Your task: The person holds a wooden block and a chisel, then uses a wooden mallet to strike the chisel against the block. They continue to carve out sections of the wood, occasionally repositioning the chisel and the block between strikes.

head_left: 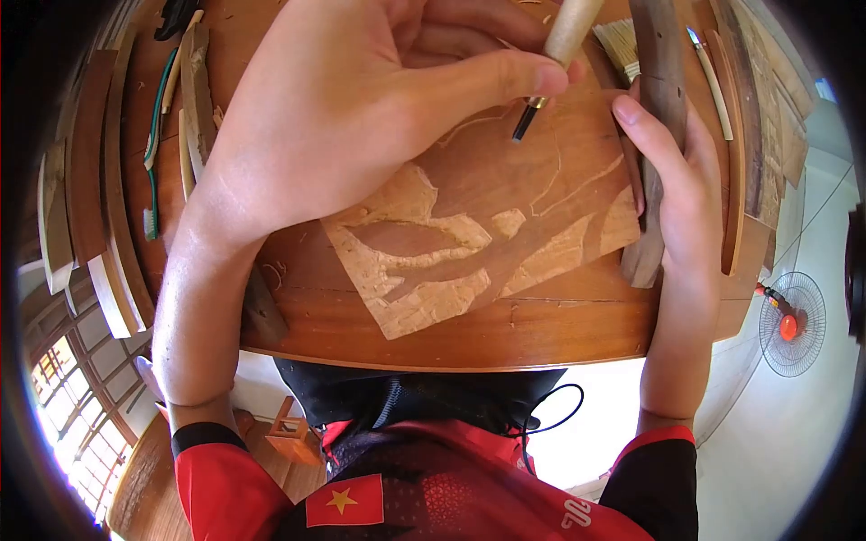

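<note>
My left hand (361, 108) is closed around a carving chisel (572, 27) with a pale wooden handle and a small metal collar. Its dark tip points down, just above the carved wooden panel (442, 302); whether it touches cannot be told. Pale cut-away areas, raised darker shapes and thin outlines mark the panel. My right hand (690, 194) wraps around a thick grey-brown wooden stick (642, 243), its thumb across the front. The stick stands along the panel's right edge, its upper end leaving the view. Some of my left fingers are hidden behind the hand.
A flat brush (619, 45) lies beyond the panel. Another slim tool (711, 86) rests at right. A green toothbrush (152, 171) and wooden strips (90, 171) line the left side of the table (577, 329). A fan (792, 325) stands at lower right.
</note>
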